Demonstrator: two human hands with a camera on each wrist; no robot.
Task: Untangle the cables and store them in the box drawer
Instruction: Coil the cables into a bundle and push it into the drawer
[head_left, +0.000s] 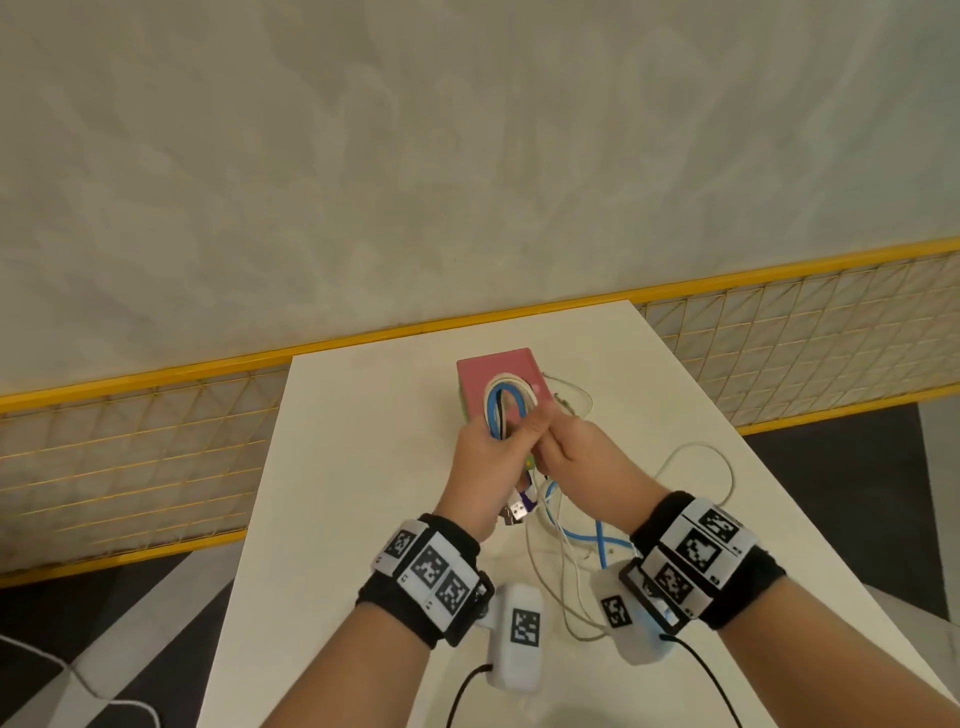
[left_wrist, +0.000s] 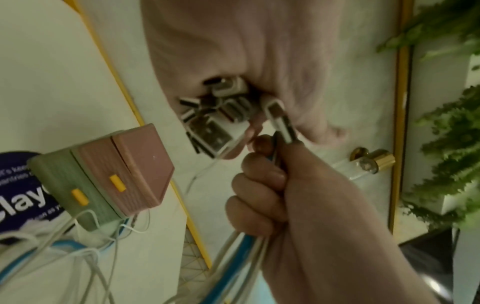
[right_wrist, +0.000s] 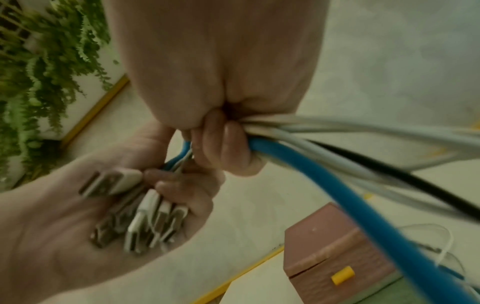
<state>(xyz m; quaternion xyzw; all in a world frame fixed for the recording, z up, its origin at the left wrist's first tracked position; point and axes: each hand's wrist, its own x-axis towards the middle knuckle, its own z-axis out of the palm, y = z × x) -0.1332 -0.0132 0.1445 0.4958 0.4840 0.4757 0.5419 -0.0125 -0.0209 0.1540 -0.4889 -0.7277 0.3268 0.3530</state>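
Both my hands are up over the white table (head_left: 363, 467), working one bundle of cables (head_left: 506, 402). My left hand (head_left: 485, 457) is clenched round the plug end of the bundle — a cluster of white and metal USB plugs (right_wrist: 137, 209) lies in its palm and pokes out below the fist. My right hand (head_left: 576, 457) is fisted too, fingers (right_wrist: 226, 144) curled tight round the cords just beside the left hand; the two hands touch or nearly touch in the head view. Between them the bundle arcs up in a loop: blue cable (right_wrist: 363, 205), a black cable (right_wrist: 415, 179), and several white or grey cables (right_wrist: 376, 127) running together.

The rest of the cords hang down from the hands and sprawl loose on the table near my wrists — blue and white strands (head_left: 587, 540) crossing each other there, plus a thin white cable (head_left: 701, 457) looping off to the right.

The box (head_left: 498, 374) sits on the table just behind the hands, at the far end near the yellow-framed mesh fence (head_left: 130, 457). Pink top part, green lower part, each with a small yellow handle (left_wrist: 118, 183); both drawers look closed, none of the cable is in them. A fine white cord (head_left: 571, 395) lies beside the box on its right.

Marker bands on both wrists. Green fern-like plants (left_wrist: 446, 123) show in the wrist views, blurred.
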